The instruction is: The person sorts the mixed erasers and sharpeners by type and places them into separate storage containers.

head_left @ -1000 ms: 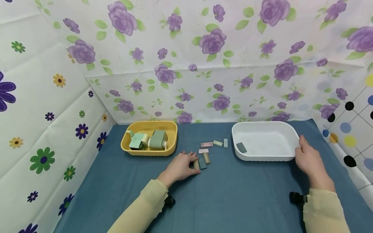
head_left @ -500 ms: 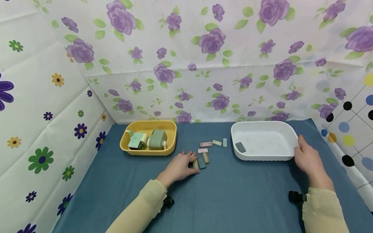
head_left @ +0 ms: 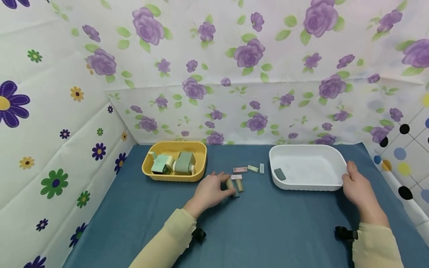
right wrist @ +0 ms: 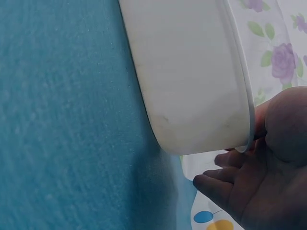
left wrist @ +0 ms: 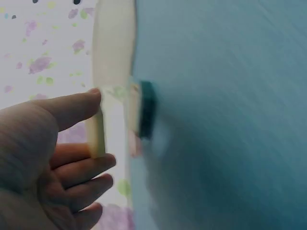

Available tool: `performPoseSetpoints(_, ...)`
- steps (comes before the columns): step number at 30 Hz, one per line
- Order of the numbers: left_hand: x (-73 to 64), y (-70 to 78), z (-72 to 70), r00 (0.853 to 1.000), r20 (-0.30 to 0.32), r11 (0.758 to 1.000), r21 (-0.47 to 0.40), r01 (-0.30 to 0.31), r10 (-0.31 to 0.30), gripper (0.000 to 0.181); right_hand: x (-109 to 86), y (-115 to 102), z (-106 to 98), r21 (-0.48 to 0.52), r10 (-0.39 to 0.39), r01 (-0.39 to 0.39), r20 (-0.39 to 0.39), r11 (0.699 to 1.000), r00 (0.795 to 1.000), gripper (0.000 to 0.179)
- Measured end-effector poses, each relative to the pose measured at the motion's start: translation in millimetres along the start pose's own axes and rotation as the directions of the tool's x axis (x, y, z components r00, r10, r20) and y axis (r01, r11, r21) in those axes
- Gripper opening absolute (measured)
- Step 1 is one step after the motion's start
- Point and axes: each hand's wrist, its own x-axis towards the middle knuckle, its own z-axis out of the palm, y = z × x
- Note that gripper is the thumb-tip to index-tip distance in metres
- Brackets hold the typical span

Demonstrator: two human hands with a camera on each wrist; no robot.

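Note:
My left hand [head_left: 210,190] pinches a small tan block [head_left: 229,183] between thumb and fingertips. In the left wrist view the held block [left wrist: 98,134] stands off from the blue cloth. Just beneath it, a dark green block [head_left: 237,194] is partly hidden, beside another tan block [head_left: 239,185]. A pale pink block [head_left: 236,177] lies at that block's far end. Farther back are a pink block [head_left: 240,170], a pale green one [head_left: 253,168] and a light grey-green one [head_left: 261,168]. My right hand [head_left: 360,190] grips the right rim of a white tub [head_left: 308,187], which contains one dark grey-green block [head_left: 279,174].
At the back left, a yellow tub [head_left: 174,178] holds a mint bottle-like item [head_left: 162,163] and a grey-green one [head_left: 185,163]. Blue cloth [head_left: 268,230] covers the table. A flowered sheet [head_left: 214,104] hangs behind, with patterned sheets on both sides.
The left hand has picked up the tan block and shifted slightly right, over the dark green block. The right hand keeps its grip on the white tub; the head view has tilted a little.

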Motion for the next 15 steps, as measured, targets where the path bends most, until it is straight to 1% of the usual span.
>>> performPoseSetpoints(2,3.5,11.8,-0.4,0.999,-0.046,0.999,-0.034,0.000,-0.002,0.061,-1.1,2.7,1.1,0.005,-0.009,0.009,-0.003,1.000,1.000,0.064)
performPoseSetpoints(6,14.6,37.1,1.1,0.990,-0.139,0.997,-0.071,-0.030,0.020,0.062,0.1,5.2,2.0,-0.001,-0.024,0.024,-0.003,1.000,1.000,0.064)
performPoseSetpoints(9,24.6,55.4,3.8,0.981,-0.187,0.996,-0.065,-0.063,0.050,0.060,1.2,5.8,1.1,-0.009,-0.023,0.023,-0.005,1.000,1.000,0.064)
performPoseSetpoints(11,30.2,66.1,6.2,0.978,-0.198,0.995,-0.062,-0.074,0.060,0.060,1.9,5.9,0.9,-0.016,-0.024,0.024,-0.010,1.000,1.000,0.064)
performPoseSetpoints(15,39.9,83.3,13.9,0.981,-0.188,0.996,-0.062,-0.066,0.053,0.059,2.9,6.2,3.2,-0.032,-0.049,0.049,-0.024,0.998,0.998,0.062)
